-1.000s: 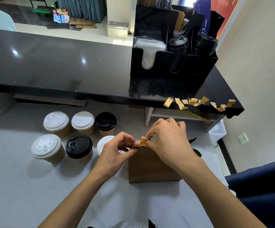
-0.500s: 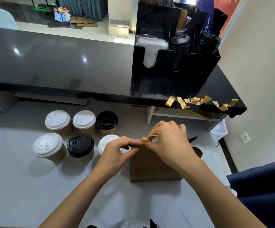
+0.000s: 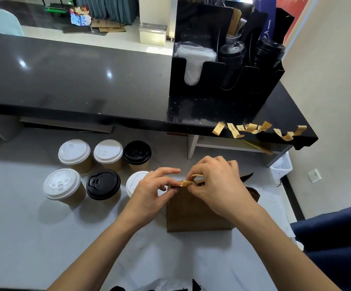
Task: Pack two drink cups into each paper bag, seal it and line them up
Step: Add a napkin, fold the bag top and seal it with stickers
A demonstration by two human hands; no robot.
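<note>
A brown paper bag [image 3: 193, 211] stands upright on the white table. My left hand [image 3: 149, 192] pinches the bag's top edge on the left. Over the same edge, my right hand [image 3: 216, 183] grips a curled tan sticker strip [image 3: 188, 181]. The bag's contents are hidden. Left of it stand several lidded paper cups: white lids [image 3: 74, 151], [image 3: 108, 151], [image 3: 61, 183], black lids [image 3: 137, 152], [image 3: 103, 184], and one white lid [image 3: 135, 181] partly behind my left hand.
A black counter [image 3: 86, 85] runs across the back, with several tan sticker strips [image 3: 252, 129] hanging from its front edge at the right. On it a black organiser [image 3: 222, 80] holds stacked lids. A dark blue sleeve [image 3: 338, 238] is at the right.
Both hands have stayed at the bag's top edge, working the strip. My left index finger has straightened and the strip lies lower along the bag's rim.
</note>
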